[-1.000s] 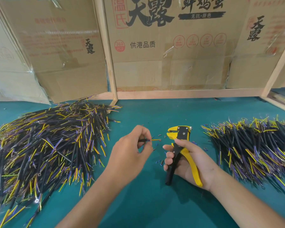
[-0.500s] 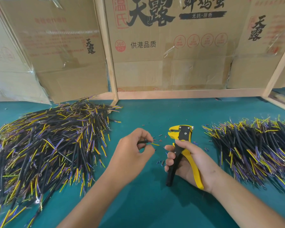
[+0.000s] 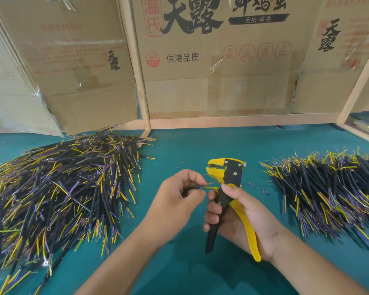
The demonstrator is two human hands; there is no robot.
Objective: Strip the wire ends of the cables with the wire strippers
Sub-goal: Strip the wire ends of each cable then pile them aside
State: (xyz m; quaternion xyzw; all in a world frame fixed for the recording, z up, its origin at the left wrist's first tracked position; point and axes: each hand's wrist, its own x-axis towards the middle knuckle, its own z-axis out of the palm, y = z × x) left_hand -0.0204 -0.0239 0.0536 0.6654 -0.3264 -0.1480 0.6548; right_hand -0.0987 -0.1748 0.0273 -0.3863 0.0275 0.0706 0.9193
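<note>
Yellow-black wire strippers [image 3: 228,177] beside bared cable [image 3: 202,185].

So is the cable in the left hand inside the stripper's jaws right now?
Apart. The head view shows the cable wire tips below the wire strippers head, by the right hand, with green table between.

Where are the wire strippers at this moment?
In the head view the wire strippers are right of centre, held upright by the right hand above the teal table, between the two cable piles, head close to the cable the left hand pinches.
</note>
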